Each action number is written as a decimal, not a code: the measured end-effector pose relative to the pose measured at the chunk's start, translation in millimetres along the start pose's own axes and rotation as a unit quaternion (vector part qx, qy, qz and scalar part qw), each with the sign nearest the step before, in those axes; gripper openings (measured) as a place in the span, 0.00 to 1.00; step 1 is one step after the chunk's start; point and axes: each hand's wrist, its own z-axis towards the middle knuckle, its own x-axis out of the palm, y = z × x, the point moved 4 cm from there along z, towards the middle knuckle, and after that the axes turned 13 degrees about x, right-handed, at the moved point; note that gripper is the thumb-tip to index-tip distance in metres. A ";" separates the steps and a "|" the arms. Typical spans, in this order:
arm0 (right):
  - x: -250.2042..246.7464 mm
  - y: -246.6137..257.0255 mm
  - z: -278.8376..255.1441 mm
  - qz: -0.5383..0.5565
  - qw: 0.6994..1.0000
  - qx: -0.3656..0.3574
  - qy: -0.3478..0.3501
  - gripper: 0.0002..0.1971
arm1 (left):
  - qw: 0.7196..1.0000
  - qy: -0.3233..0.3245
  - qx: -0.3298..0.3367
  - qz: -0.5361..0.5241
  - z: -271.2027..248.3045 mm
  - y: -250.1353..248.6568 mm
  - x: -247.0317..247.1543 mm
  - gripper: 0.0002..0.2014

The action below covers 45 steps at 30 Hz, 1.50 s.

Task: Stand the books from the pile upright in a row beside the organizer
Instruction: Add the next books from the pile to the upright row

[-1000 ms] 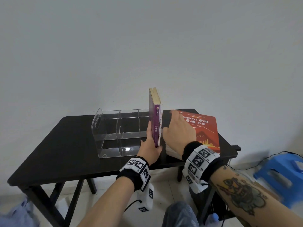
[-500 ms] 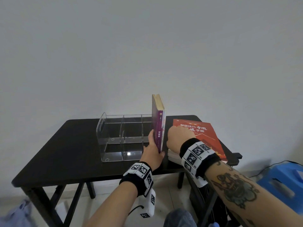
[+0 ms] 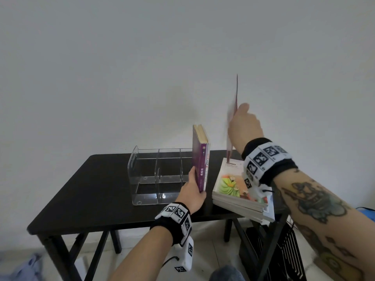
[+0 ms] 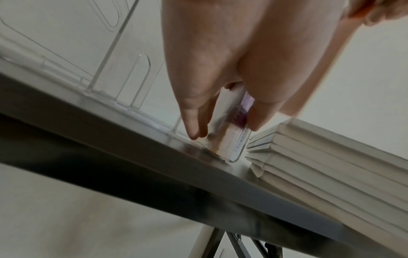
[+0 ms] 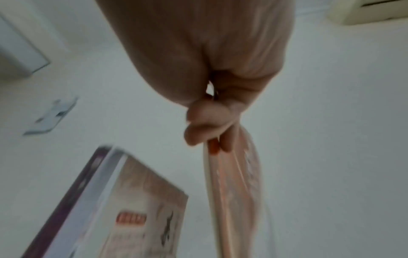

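Note:
Two upright books (image 3: pixel 200 159), the outer one purple, stand against the right end of the clear organizer (image 3: pixel 158 175). My left hand (image 3: pixel 192 190) grips their near lower edge, thumb on one side and fingers on the other (image 4: pixel 223 129). My right hand (image 3: pixel 242 122) is raised above the pile (image 3: pixel 239 192) and pinches a thin red book (image 3: pixel 236 92), held edge-on and nearly vertical. In the right wrist view the fingers (image 5: pixel 209 122) clamp the red book (image 5: pixel 232 183), with the upright books (image 5: pixel 110 200) lower left. The pile's top cover shows a green illustration.
The black table (image 3: pixel 91 191) carries everything; the pile overhangs its front right corner. A narrow gap lies between the upright books and the pile (image 4: pixel 320 157). A black rack (image 3: pixel 288 250) stands under the table's right side. The white wall is close behind.
My right hand has lifted the red book off the pile and turned it on edge, uncovering the illustrated cover below. My left hand has kept its hold on the upright books.

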 end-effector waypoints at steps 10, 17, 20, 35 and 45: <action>-13.3 53.2 -38.5 0.219 0.971 -0.059 0.078 0.13 | 0.999 0.030 0.004 0.035 -4.3 -15.4 -10.8 0.45; 40.5 47.4 -62.7 0.157 0.976 -0.043 0.141 0.12 | 0.999 0.019 0.000 0.047 -15.3 -23.6 -20.5 0.36; 54.7 37.3 -71.9 0.137 0.976 -0.018 0.166 0.11 | 0.996 -0.073 0.010 0.046 -18.7 -33.9 -37.5 0.18; 93.2 -0.3 -111.5 -0.024 0.981 -0.014 0.192 0.12 | 0.957 -0.184 0.117 -0.192 0.5 -82.0 -99.0 0.25; 125.1 -29.4 -120.7 -0.237 0.940 -0.119 0.216 0.20 | 0.989 0.002 0.086 -0.120 -12.9 -76.0 -62.1 0.45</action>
